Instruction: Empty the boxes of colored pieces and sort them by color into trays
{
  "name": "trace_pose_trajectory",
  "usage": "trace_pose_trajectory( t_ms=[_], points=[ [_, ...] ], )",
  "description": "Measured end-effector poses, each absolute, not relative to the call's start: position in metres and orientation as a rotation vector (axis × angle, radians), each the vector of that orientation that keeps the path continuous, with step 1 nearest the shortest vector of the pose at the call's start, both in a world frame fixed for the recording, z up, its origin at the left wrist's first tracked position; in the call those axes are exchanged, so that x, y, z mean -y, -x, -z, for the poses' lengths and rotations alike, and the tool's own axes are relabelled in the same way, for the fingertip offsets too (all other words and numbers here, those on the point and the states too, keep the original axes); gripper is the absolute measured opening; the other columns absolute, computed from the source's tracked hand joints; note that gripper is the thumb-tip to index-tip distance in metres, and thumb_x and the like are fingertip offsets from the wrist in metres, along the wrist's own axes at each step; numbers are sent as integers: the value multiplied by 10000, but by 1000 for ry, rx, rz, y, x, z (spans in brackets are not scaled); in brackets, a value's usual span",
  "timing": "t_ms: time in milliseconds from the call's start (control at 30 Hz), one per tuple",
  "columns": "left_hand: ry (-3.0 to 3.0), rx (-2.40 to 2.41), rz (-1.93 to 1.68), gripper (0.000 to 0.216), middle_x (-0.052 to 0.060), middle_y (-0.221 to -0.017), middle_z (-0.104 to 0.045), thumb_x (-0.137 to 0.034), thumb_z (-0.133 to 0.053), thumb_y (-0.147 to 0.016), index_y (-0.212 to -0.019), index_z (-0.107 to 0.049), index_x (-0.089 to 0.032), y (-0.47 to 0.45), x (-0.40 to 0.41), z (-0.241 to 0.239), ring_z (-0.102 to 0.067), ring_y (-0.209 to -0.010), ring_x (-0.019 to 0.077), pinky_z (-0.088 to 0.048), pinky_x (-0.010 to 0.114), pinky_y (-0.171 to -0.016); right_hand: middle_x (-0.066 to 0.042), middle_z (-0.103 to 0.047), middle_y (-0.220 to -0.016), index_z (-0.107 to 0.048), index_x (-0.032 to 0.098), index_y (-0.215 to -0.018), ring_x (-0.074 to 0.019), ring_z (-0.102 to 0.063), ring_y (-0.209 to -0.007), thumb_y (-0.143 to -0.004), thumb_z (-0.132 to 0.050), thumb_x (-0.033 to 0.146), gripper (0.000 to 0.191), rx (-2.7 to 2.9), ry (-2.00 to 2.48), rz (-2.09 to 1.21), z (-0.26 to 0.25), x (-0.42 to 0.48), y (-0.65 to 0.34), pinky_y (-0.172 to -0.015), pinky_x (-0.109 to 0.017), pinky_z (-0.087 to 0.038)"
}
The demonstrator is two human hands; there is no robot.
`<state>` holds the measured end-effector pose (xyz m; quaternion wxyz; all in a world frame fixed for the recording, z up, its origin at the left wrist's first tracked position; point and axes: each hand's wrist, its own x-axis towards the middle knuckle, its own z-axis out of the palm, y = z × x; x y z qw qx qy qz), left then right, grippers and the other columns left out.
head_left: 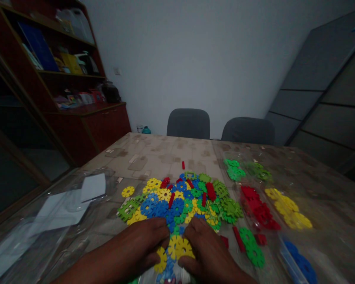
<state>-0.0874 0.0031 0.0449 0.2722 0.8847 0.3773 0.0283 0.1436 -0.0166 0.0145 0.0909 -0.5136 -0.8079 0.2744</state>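
Low in the head view, my left hand [146,242] is closed, thumb and fingers on a yellow notched plastic disc [160,261]. My right hand [205,250] pinches yellow interlocking discs [177,247] just beside it. Below both hands is a clear plastic container [183,276] with blue and red pieces inside. Directly beyond my fingers lies a mixed pile of building pieces [177,205]: blue, yellow and green discs, lighter green square pieces and red sticks. My palms are hidden.
To the right, clear trays hold green discs [235,171], red pieces [258,209], yellow discs [290,209] and blue discs [300,262]. Loose green discs [252,248] lie nearer. Clear packaging with white paper [93,187] covers the left side. Two grey chairs [188,122] stand behind the table.
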Motion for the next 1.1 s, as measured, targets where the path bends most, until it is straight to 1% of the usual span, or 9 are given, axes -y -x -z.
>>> trace_pose_trajectory(
  t_ms=[167, 267, 400, 467, 567, 700, 800, 933, 1100],
  points=[
    [-2379, -1053, -87, 59, 4, -901, -646, -217, -545, -930, -889, -516, -247, 88, -5, -40, -587, -766, 194, -443, 271, -658, -73, -724, -1043, -707, 185, -974, -217, -643, -936, -911, -614, 175, 112, 2344, 1633, -848, -26, 8, -155, -774, -287, -431],
    [-2345, -1065, -101, 107, 9, -871, -647, -245, -530, -957, -851, -524, -232, 83, -3, -41, -601, -780, 200, -442, 281, -672, -50, -754, -923, -733, 202, -910, -217, -671, -834, -869, -638, 186, 105, 2352, 1683, -905, -34, 3, -167, -679, -274, -400],
    [-2291, -1033, -191, 74, 19, -1013, -697, -248, -566, -972, -1025, -617, -253, 75, -1, -32, -652, -932, 229, -487, 326, -809, -77, -769, -1068, -720, 267, -1162, -281, -693, -988, -782, -685, 144, 401, 2406, 1765, -921, -34, 4, -175, -753, -303, -428],
    [-2275, -1041, -220, 257, 35, -1175, -697, -241, -603, -960, -1212, -606, -296, 76, 0, -20, -649, -1064, 262, -493, 387, -925, -101, -756, -1130, -673, 277, -1258, -317, -684, -1048, -775, -700, 152, 499, 2434, 1797, -864, -33, 5, -174, -801, -337, -446],
    [-2267, -1111, -220, 483, 81, -1404, -610, -287, -657, -939, -1400, -522, -340, 81, 1, 1, -574, -1253, 342, -452, 508, -1052, -126, -754, -1137, -632, 269, -1311, -360, -691, -1052, -771, -727, 172, 557, 2484, 1834, -819, -33, 7, -169, -825, -386, -470],
    [-2299, -1149, -214, 615, 112, -1455, -576, -286, -687, -917, -1482, -452, -350, 86, 3, 12, -564, -1275, 371, -456, 552, -1056, -138, -746, -1176, -605, 266, -1353, -368, -686, -1089, -798, -721, 165, 576, 2542, 1846, -838, -40, 7, -164, -856, -404, -483],
    [-2294, -1153, -178, 637, 106, -1448, -583, -255, -718, -884, -1464, -473, -351, 82, 3, 1, -572, -1265, 368, -451, 543, -1057, -129, -741, -1204, -595, 291, -1376, -360, -682, -1110, -811, -695, 131, 596, 2605, 1823, -819, -46, 7, -161, -860, -391, -479],
    [-2245, -1129, -116, 503, 61, -1337, -651, -205, -708, -874, -1341, -578, -337, 72, 0, -21, -616, -1187, 331, -472, 482, -1008, -108, -760, -1149, -665, 281, -1253, -338, -702, -1057, -814, -670, 119, 468, 2640, 1804, -796, -50, 8, -160, -795, -347, -465],
    [-2122, -1197, -85, 428, 35, -1240, -651, -151, -740, -808, -1189, -595, -281, 68, 1, -32, -599, -1133, 297, -440, 410, -960, -109, -733, -1160, -647, 250, -1209, -310, -679, -1045, -808, -718, 148, 420, 2560, 1840, -845, -47, 12, -161, -794, -331, -442]
  ],
)
